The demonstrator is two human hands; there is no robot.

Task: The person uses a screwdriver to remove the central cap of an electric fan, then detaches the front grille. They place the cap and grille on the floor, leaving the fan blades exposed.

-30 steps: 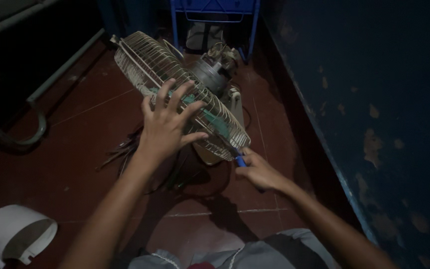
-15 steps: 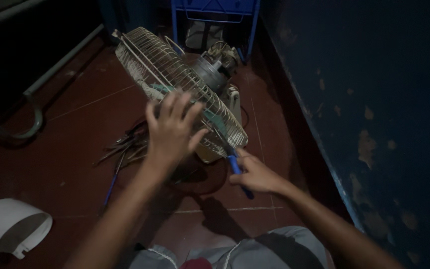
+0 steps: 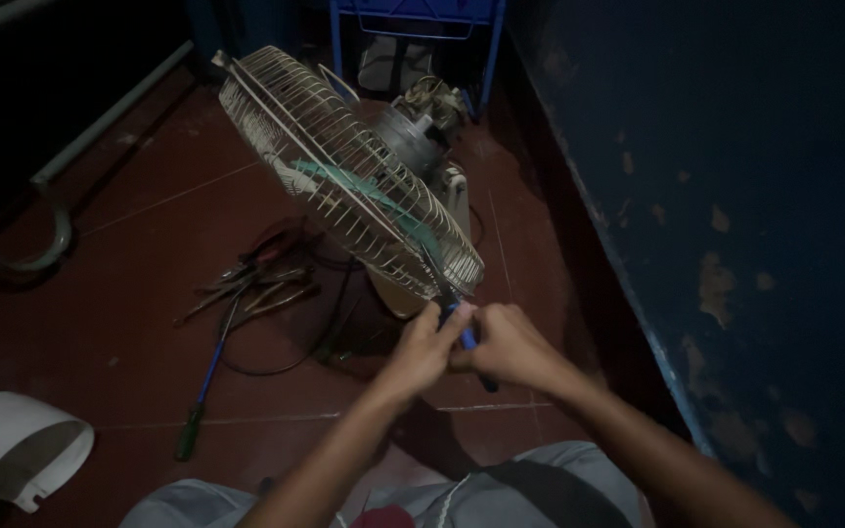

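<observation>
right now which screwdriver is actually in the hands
The blue-handled screwdriver at the fan grille's lower edge; the other screwdriver, long, lies untouched on the floor.

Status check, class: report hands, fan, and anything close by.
Left hand and right hand together on blue screwdriver at fan grille rim. Tools on floor beside.

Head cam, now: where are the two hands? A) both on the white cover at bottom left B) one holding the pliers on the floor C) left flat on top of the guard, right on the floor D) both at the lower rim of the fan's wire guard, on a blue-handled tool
D: the left hand and right hand meet at the lower edge of the wire guard, closed around a blue-handled tool; the white cover and the floor tools lie untouched.
</observation>
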